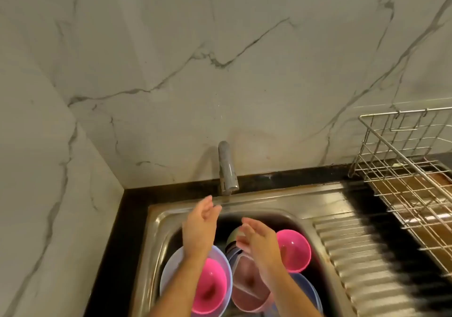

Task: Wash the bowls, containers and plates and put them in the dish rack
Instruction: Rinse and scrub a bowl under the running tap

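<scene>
The sink is the big thing here. The dish rack sits to the right of the sink, ready for clean things. The dirty bowls, containers and plates all lie inside the sink, waiting for a wash. The tap stands behind the sink. The left hand and right hand hang open above the sink, under the tap, holding nothing, likely to get wet first.

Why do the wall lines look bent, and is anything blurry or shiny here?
Head view: the wide-angle lens bows the wall and the dish rack; both hands, left and right, look slightly soft; the steel sink rim catches glare; the basin is dark.
</scene>
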